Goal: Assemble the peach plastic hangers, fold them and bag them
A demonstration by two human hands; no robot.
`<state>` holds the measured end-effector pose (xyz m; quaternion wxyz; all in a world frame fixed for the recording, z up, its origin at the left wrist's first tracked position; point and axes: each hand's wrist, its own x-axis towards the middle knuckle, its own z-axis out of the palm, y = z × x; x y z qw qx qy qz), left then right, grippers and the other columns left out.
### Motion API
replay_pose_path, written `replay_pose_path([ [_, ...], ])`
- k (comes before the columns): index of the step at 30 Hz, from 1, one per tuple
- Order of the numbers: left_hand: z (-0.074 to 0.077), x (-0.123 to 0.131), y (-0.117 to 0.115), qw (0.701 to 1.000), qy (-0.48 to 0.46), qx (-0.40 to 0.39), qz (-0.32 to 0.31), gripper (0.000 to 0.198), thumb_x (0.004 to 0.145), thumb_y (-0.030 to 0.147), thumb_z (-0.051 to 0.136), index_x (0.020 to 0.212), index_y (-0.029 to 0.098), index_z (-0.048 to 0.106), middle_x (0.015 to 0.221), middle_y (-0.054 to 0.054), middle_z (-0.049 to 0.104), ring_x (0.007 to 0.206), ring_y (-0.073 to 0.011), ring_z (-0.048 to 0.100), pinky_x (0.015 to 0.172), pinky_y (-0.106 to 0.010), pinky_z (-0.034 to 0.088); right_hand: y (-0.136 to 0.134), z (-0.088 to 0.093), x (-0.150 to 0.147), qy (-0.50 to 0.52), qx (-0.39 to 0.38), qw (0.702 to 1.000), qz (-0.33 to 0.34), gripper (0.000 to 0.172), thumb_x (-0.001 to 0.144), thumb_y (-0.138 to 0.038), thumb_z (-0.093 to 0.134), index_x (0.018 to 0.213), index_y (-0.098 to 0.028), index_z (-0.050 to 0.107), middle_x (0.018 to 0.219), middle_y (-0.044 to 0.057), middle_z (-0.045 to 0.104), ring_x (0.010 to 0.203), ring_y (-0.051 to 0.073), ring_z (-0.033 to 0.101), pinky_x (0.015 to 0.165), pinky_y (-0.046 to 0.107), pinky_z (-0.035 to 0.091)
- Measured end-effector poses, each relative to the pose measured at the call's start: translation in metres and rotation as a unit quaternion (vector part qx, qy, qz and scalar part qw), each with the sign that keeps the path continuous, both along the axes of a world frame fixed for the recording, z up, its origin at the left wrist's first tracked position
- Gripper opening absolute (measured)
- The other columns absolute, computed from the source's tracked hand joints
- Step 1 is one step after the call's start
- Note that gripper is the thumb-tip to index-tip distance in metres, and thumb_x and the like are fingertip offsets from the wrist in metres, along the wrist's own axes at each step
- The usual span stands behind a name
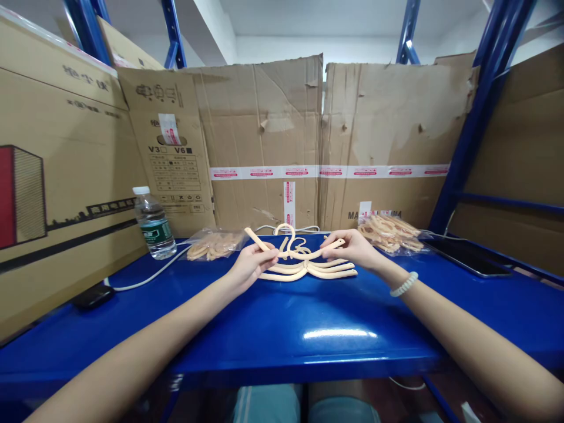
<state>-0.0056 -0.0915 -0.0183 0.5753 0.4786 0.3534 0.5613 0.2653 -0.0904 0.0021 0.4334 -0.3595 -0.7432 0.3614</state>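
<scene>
Just above the blue tabletop I hold a beige clothes hanger [312,255] between both hands, its curved hook [289,230] pointing up. My left hand [250,268] pinches its left arm, whose end [254,238] sticks up past the fingers. My right hand [355,251] is closed around the other arm near its tip, which shows a small hole. Right below lie several more beige hangers [328,273], side by side on the table, partly covered by the held one. Behind it are further beige hook-shaped pieces [302,245].
Clear bags of beige parts lie at left [215,244] and right [390,234]. A water bottle [154,226], a black device [93,296] with a white cable and a dark tablet-like device [469,257] flank the blue table [282,329]. Cardboard boxes [264,135] wall the back.
</scene>
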Motion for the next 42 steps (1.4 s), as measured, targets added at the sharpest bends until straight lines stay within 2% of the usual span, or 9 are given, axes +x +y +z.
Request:
replay_pose_path([
  [6,0.009,-0.028,0.021,0.996,0.057,0.046,0.048,0.015,0.072,0.005,0.072,0.076,0.014,0.062,0.071,0.000,0.066,0.069,-0.0083,0.066,0.072,-0.017,0.056,0.008,0.009,0.018,-0.127,0.116,0.983,-0.060,0.018,0.066,-0.033,0.076,0.072,-0.018,0.070,0.073,0.004,0.072,0.073,0.022,0.067,0.069,0.032,0.051],
  [9,0.015,-0.040,0.024,0.986,0.142,0.084,0.028,0.015,0.070,0.011,0.075,0.075,0.015,0.062,0.070,-0.001,0.067,0.066,-0.0105,0.065,0.070,-0.022,0.056,0.007,0.012,0.020,-0.193,0.157,0.966,-0.067,0.011,0.066,-0.028,0.074,0.069,-0.019,0.070,0.078,0.005,0.071,0.079,0.022,0.065,0.074,0.033,0.047],
  [11,0.021,-0.046,0.022,0.968,0.220,0.120,-0.002,0.017,0.066,0.015,0.079,0.073,0.015,0.064,0.068,-0.002,0.068,0.063,-0.0121,0.065,0.065,-0.023,0.054,0.005,0.015,0.021,-0.233,0.171,0.955,-0.060,0.010,0.065,-0.027,0.074,0.067,-0.019,0.070,0.080,0.005,0.069,0.080,0.022,0.062,0.074,0.032,0.045],
  [14,0.030,-0.050,0.014,0.918,0.344,0.189,-0.055,0.018,0.061,0.020,0.082,0.066,0.014,0.066,0.065,-0.002,0.069,0.062,-0.0139,0.062,0.060,-0.023,0.049,0.004,0.018,0.027,-0.294,0.155,0.943,-0.024,0.012,0.066,-0.029,0.074,0.065,-0.018,0.069,0.071,0.004,0.067,0.071,0.019,0.059,0.065,0.029,0.043],
  [18,0.036,-0.048,0.005,0.837,0.456,0.288,-0.091,0.018,0.066,0.029,0.079,0.066,0.016,0.067,0.068,-0.001,0.067,0.068,-0.0160,0.061,0.066,-0.026,0.047,0.005,0.017,0.035,-0.352,0.108,0.929,0.023,0.016,0.067,-0.032,0.074,0.069,-0.017,0.070,0.067,0.002,0.066,0.064,0.016,0.058,0.057,0.025,0.041],
  [23,0.030,-0.042,0.002,0.748,0.532,0.375,-0.131,0.022,0.067,0.032,0.079,0.061,0.018,0.064,0.084,-0.003,0.065,0.084,-0.0193,0.059,0.079,-0.030,0.043,0.008,0.010,0.033,-0.395,0.040,0.916,0.063,0.021,0.061,-0.036,0.078,0.068,-0.018,0.070,0.060,-0.001,0.064,0.056,0.015,0.057,0.051,0.023,0.039],
  [27,0.023,-0.042,0.003,0.703,0.576,0.396,-0.131,0.022,0.071,0.031,0.078,0.060,0.017,0.065,0.088,-0.004,0.063,0.089,-0.0213,0.056,0.081,-0.031,0.042,0.009,0.006,0.031,-0.409,0.018,0.910,0.074,0.031,0.063,-0.047,0.077,0.067,-0.017,0.071,0.059,0.000,0.065,0.055,0.014,0.056,0.051,0.024,0.039],
  [32,0.019,-0.043,0.005,0.676,0.600,0.411,-0.118,0.022,0.075,0.034,0.075,0.063,0.018,0.066,0.090,-0.004,0.063,0.088,-0.0204,0.057,0.080,-0.030,0.042,0.010,0.007,0.032,-0.417,0.012,0.907,0.065,0.029,0.064,-0.046,0.076,0.067,-0.017,0.072,0.061,0.002,0.067,0.057,0.015,0.058,0.051,0.024,0.039],
  [42,0.011,-0.046,0.016,0.664,0.615,0.420,-0.069,0.020,0.082,0.035,0.067,0.071,0.018,0.067,0.088,-0.005,0.062,0.085,-0.0203,0.057,0.077,-0.030,0.042,0.015,0.003,0.032,-0.414,0.056,0.908,-0.005,0.012,0.063,-0.028,0.074,0.065,-0.018,0.068,0.061,0.001,0.066,0.059,0.017,0.059,0.053,0.025,0.039],
])
